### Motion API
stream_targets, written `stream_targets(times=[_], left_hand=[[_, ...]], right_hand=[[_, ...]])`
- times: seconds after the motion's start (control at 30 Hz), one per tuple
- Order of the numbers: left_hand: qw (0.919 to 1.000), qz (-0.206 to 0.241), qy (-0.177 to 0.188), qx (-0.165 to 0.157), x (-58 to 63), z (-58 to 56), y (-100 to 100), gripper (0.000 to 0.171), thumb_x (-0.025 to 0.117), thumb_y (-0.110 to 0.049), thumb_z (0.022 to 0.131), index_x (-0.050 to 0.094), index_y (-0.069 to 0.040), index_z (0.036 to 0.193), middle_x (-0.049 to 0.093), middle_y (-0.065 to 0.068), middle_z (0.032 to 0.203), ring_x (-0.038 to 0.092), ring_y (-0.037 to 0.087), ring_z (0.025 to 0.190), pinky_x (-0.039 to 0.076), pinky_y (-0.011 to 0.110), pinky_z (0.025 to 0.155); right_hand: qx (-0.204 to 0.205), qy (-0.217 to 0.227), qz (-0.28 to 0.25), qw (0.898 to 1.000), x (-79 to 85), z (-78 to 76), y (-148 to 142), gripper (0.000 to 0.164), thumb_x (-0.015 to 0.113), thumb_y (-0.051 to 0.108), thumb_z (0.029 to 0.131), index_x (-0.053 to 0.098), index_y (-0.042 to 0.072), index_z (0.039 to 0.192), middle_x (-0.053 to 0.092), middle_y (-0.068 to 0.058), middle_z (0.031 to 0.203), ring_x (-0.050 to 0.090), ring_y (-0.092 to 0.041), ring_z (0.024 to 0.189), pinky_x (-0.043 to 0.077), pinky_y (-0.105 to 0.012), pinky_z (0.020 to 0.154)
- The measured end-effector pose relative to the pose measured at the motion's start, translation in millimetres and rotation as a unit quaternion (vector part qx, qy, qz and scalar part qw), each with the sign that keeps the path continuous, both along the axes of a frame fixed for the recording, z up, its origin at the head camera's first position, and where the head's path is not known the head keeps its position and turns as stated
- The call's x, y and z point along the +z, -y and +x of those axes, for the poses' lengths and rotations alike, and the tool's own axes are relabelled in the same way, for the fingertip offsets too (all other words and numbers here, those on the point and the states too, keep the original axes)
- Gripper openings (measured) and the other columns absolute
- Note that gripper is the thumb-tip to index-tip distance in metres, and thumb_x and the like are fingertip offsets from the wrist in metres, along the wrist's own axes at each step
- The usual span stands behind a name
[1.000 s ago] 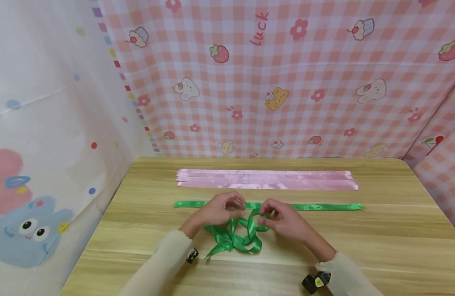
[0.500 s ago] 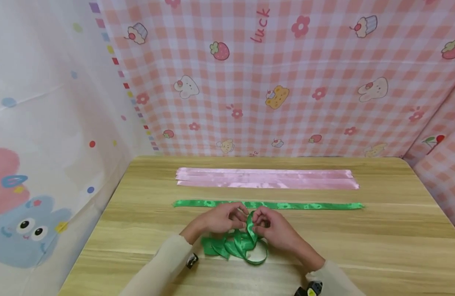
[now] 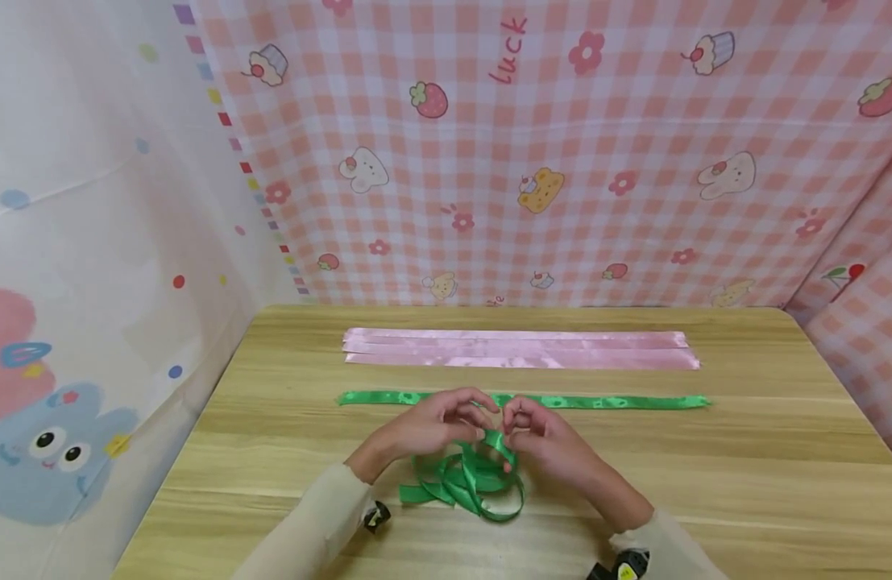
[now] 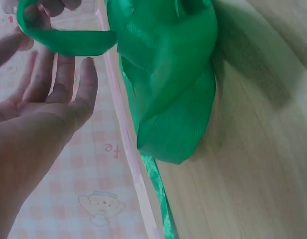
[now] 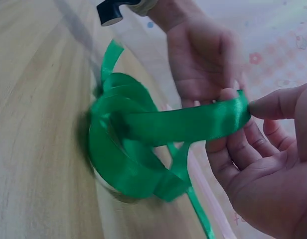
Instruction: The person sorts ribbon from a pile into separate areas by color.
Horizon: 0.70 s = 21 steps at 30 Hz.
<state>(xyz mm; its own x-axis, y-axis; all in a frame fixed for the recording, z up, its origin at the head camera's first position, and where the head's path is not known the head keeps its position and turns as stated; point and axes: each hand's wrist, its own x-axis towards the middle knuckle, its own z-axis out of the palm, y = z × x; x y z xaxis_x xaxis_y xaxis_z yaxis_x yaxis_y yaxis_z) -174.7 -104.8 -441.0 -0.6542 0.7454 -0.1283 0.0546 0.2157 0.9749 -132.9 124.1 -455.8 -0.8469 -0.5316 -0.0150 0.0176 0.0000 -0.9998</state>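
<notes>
Above the middle of the table, my left hand (image 3: 434, 423) and right hand (image 3: 554, 447) face each other. Between them a length of glossy green ribbon (image 3: 494, 439) is lifted in a small loop. My right thumb and fingers pinch it, as the right wrist view shows. The left thumb meets the same ribbon (image 5: 188, 122) near its raised bend, its fingers curled behind, partly hidden. Below hangs and lies the rest of the green ribbon in loose loops (image 4: 168, 99), one short end (image 3: 414, 493) pointing left.
Behind the hands a straight green ribbon (image 3: 620, 402) lies across the wooden table (image 3: 743, 483). Farther back, several pink ribbons (image 3: 518, 350) lie side by side. A checked curtain (image 3: 416, 209) hangs beyond the table; a white cloth (image 3: 112, 242) is at left.
Both hands have drawn closer together. The green loops below shifted and opened, and the raised part turned from upright to a small loop between the hands. The straight ribbons stay put.
</notes>
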Motion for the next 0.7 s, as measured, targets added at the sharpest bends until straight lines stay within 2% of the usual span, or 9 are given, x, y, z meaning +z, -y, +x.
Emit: stream_targets(times=[0.13, 0.2, 0.37, 0.53, 0.7], left_hand=[[0.9999, 0.005, 0.001, -0.016, 2.5, 1.0, 8, 0.029, 0.061, -0.008, 0.098, 0.056, -0.002, 0.126, 0.068, 0.023, 0.098, 0.064, 0.032, 0.096, 0.050, 0.028, 0.088], [0.9997, 0.008, 0.003, -0.023, 4.2, 0.6, 14, 0.031, 0.062, -0.008, 0.097, 0.055, 0.001, 0.126, 0.068, 0.021, 0.093, 0.064, 0.034, 0.091, 0.050, 0.030, 0.084], [0.9989, 0.023, 0.028, -0.031, 10.4, -0.4, 30, 0.033, 0.061, -0.004, 0.096, 0.051, 0.008, 0.126, 0.067, 0.006, 0.084, 0.066, 0.022, 0.076, 0.056, 0.033, 0.079], [0.9963, 0.049, 0.057, -0.042, 17.2, 1.0, 43, 0.032, 0.058, -0.001, 0.097, 0.050, 0.008, 0.127, 0.065, 0.008, 0.085, 0.060, 0.017, 0.064, 0.055, 0.030, 0.065], [0.9959, 0.065, 0.049, -0.038, 23.8, 0.9, 52, 0.034, 0.059, -0.004, 0.097, 0.051, 0.004, 0.129, 0.065, 0.011, 0.089, 0.057, 0.013, 0.061, 0.052, 0.025, 0.058]], right_hand=[[0.001, 0.011, 0.006, 1.000, 5.5, 0.4, -8, 0.018, 0.055, 0.005, 0.098, 0.044, -0.005, 0.107, 0.056, -0.010, 0.095, 0.055, -0.013, 0.064, 0.051, -0.026, 0.062], [0.009, 0.013, 0.011, 1.000, 7.6, 0.1, -14, 0.021, 0.056, 0.009, 0.100, 0.043, -0.005, 0.109, 0.055, -0.010, 0.094, 0.050, -0.013, 0.062, 0.047, -0.024, 0.058], [0.025, 0.019, 0.020, 0.999, 12.9, -0.9, -33, 0.022, 0.057, 0.012, 0.101, 0.044, -0.002, 0.110, 0.056, -0.006, 0.091, 0.041, -0.012, 0.062, 0.037, -0.023, 0.055], [0.045, 0.015, 0.021, 0.999, 20.3, -2.7, -53, 0.020, 0.057, 0.011, 0.101, 0.045, -0.002, 0.110, 0.055, -0.002, 0.087, 0.035, -0.010, 0.058, 0.028, -0.029, 0.050], [0.048, 0.005, 0.026, 0.998, 28.7, -3.9, -68, 0.019, 0.058, 0.009, 0.099, 0.045, -0.003, 0.109, 0.053, 0.003, 0.081, 0.027, -0.012, 0.054, 0.022, -0.034, 0.049]])
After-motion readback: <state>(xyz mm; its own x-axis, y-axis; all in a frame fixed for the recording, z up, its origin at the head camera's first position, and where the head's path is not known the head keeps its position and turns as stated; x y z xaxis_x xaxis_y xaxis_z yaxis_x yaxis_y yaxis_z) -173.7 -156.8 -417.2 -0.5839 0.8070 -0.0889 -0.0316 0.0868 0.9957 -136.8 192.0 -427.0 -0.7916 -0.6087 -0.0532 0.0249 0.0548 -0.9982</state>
